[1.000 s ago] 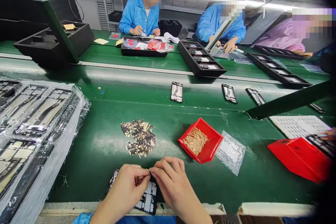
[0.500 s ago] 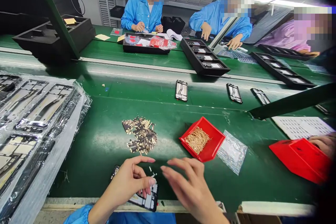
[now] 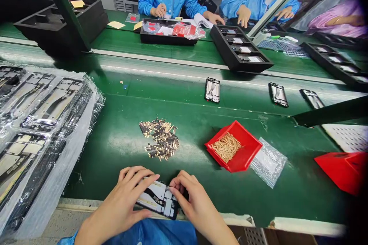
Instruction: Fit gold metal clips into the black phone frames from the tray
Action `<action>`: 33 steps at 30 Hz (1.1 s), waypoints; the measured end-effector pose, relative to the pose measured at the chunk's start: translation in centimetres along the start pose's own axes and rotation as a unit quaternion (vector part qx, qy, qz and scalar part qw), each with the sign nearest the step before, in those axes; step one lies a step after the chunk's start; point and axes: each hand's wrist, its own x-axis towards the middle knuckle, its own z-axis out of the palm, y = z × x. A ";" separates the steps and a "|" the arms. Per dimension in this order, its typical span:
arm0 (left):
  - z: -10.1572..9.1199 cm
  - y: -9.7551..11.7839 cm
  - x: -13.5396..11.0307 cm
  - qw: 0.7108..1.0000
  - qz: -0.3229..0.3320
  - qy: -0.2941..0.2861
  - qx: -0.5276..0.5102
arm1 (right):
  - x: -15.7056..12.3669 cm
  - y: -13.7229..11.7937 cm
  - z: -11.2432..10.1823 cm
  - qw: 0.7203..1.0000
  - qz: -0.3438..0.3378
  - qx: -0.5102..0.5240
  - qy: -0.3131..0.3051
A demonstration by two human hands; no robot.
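A phone frame [image 3: 157, 199] lies at the near edge of the green belt [image 3: 184, 138], held between both my hands. My left hand [image 3: 126, 199] grips its left end, fingers curled over the top. My right hand [image 3: 189, 199] grips its right end, fingertips pressed on the frame. Just beyond the frame lies a pile of small gold and black parts [image 3: 161, 139]. A red bin [image 3: 234, 151] with thin gold pieces sits to the right, next to a clear plastic bag [image 3: 268, 162].
Wrapped trays of phone frames [image 3: 40, 122] fill the left side. Three phone frames [image 3: 212, 90] lie further along the belt. Black trays [image 3: 240, 48] and people in blue coats are across the belt. Another red bin [image 3: 342, 170] sits at the right.
My hands were apart above the frame; now both hold its ends. The view has shifted, so things appear a little to the right.
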 end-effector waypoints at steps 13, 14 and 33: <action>0.5 -0.3 -0.2 1.000 -0.010 -0.022 0.005 | 0.3 -0.2 0.1 1.000 0.005 -0.020 -0.002; 0.5 -0.3 -0.2 1.000 -0.011 -0.024 0.004 | 0.3 -0.2 0.1 1.000 0.005 -0.018 -0.003; 0.5 -0.5 -0.1 1.000 0.012 -0.017 0.008 | 0.5 -0.4 -0.6 0.998 0.049 0.029 -0.039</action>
